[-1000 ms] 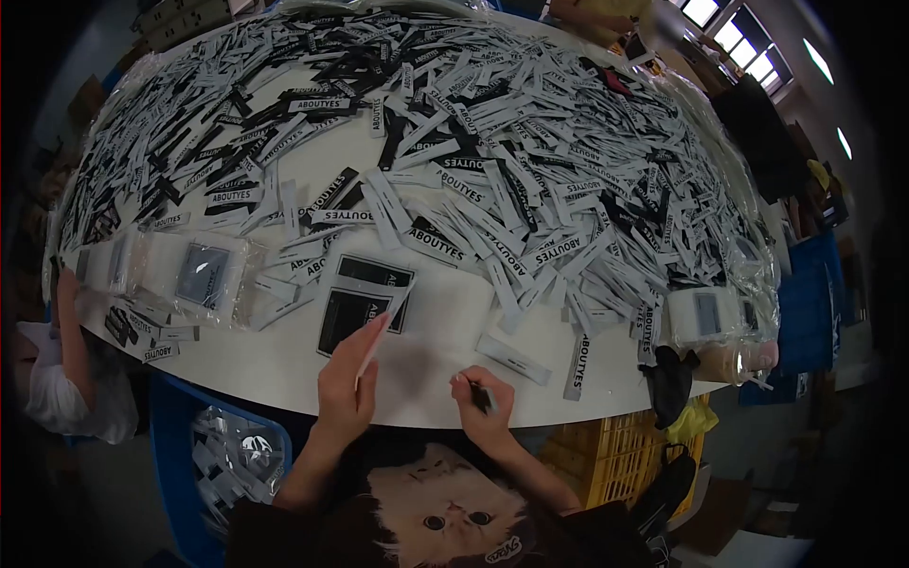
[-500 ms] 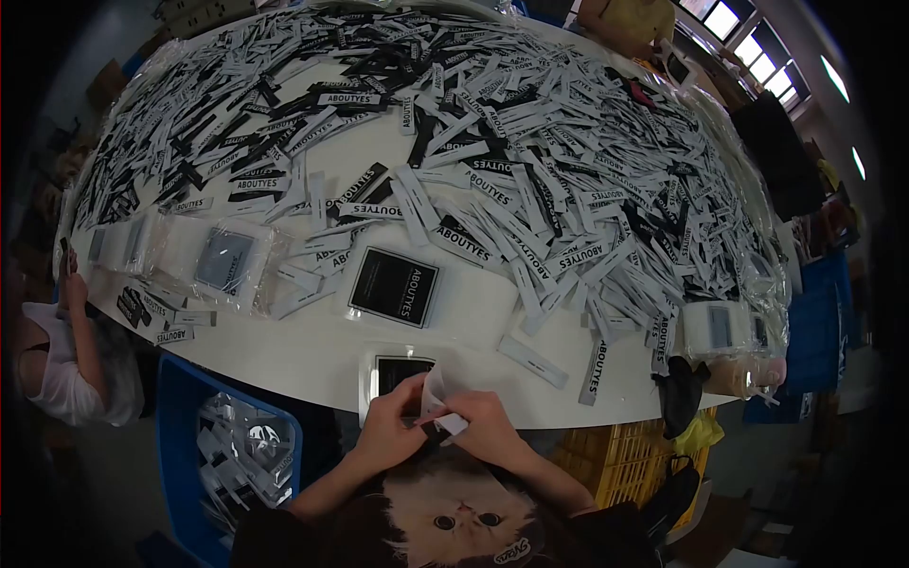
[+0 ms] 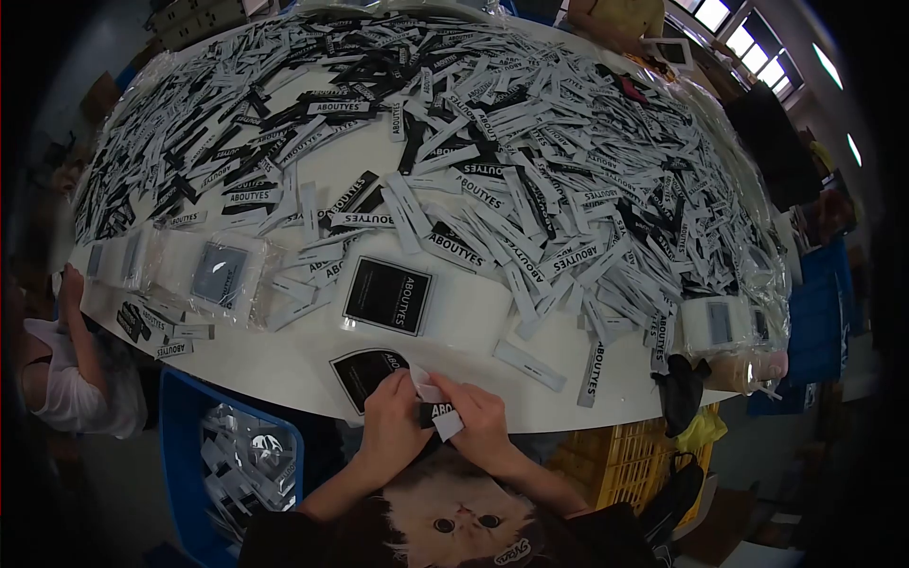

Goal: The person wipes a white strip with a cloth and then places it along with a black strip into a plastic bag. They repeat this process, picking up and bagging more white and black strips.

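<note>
My left hand is closed on a clear plastic bag with a black printed label, held at the table's front edge. Close against it, my right hand is closed around a few narrow stick sachets, one black with white lettering and one white. Their ends stick out between my hands. A pale flap of the bag rises between my fingers, and the fingertips partly cover it. Just beyond lies a stack of similar bags, labelled ABOUTYES.
Loose black and white sachets spread over the white table. Wrapped bag stacks lie left. A blue bin with filled bags stands below left, a yellow crate below right. Another person's arm is at far left.
The labelled bag has swung out to the left and shows more of its black face. Between my hands, the sachets now show more lettering. The view has shifted slightly.
</note>
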`<state>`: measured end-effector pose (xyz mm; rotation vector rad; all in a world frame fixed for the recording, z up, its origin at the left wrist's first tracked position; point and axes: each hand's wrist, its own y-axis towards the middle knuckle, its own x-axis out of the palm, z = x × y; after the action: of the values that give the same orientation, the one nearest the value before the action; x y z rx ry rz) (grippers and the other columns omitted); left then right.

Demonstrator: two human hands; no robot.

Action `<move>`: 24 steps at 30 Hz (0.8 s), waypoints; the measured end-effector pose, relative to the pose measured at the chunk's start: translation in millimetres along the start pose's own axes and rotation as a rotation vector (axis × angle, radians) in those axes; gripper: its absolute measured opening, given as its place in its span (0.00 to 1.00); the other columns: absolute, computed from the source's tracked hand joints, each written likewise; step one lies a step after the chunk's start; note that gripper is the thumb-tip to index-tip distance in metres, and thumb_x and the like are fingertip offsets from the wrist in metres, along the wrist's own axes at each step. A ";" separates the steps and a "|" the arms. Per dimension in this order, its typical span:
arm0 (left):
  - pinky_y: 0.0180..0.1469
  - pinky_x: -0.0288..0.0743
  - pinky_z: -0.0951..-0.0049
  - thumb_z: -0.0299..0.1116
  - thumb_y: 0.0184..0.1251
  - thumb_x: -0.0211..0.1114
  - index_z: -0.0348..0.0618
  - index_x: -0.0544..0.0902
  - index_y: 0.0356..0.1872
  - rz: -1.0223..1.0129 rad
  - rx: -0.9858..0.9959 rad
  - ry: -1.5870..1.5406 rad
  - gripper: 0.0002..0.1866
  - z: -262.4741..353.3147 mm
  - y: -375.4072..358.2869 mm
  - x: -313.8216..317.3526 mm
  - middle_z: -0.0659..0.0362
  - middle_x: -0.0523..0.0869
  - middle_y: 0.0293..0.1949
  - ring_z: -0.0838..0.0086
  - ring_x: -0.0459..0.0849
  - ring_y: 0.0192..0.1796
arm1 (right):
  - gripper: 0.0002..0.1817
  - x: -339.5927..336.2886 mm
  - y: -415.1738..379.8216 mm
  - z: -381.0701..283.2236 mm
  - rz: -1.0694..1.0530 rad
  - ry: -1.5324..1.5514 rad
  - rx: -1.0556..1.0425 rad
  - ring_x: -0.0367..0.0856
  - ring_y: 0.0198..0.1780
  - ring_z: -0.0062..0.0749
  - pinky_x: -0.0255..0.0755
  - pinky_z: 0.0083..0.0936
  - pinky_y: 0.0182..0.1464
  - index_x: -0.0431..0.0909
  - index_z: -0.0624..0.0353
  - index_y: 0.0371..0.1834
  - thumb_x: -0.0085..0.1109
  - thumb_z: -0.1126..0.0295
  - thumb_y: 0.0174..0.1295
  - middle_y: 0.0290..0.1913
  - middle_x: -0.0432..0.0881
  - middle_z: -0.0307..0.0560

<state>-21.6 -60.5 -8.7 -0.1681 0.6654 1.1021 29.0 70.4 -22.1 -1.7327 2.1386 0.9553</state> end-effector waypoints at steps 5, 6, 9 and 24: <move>0.46 0.72 0.60 0.28 0.41 0.68 0.38 0.74 0.39 0.043 -0.170 0.051 0.20 -16.0 -10.2 0.8 0.47 0.77 0.42 0.52 0.77 0.44 | 0.20 1.8 -1.7 6.5 0.174 0.120 0.123 0.78 0.27 0.31 0.70 0.24 0.30 0.78 0.64 0.44 0.56 0.85 0.44 0.29 0.79 0.48; 0.51 0.70 0.59 0.28 0.41 0.68 0.39 0.74 0.41 0.250 -0.065 0.056 0.21 -10.9 -10.8 -2.1 0.48 0.77 0.45 0.53 0.77 0.46 | 0.18 -0.5 -0.9 6.6 0.183 0.293 0.132 0.76 0.26 0.24 0.68 0.21 0.29 0.79 0.64 0.43 0.55 0.85 0.46 0.27 0.78 0.45; 0.60 0.61 0.52 0.32 0.43 0.68 0.41 0.73 0.43 0.304 0.392 0.123 0.22 2.3 0.8 -17.8 0.51 0.77 0.47 0.55 0.76 0.50 | 0.12 -16.8 0.5 9.5 -0.009 0.500 0.177 0.74 0.26 0.24 0.67 0.19 0.31 0.75 0.64 0.40 0.52 0.82 0.50 0.27 0.76 0.41; 0.53 0.58 0.60 0.43 0.35 0.74 0.51 0.64 0.62 -0.198 0.106 0.095 0.45 5.2 2.5 9.8 0.50 0.67 0.53 0.59 0.67 0.54 | 0.11 -46.9 -13.5 39.2 0.180 1.071 0.514 0.73 0.53 0.42 0.62 0.39 0.60 0.69 0.66 0.48 0.45 0.74 0.64 0.47 0.76 0.55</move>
<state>-18.8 -49.5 -9.8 -0.1919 0.7734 0.8715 46.0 130.1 -30.7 -1.9697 2.7600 -0.6849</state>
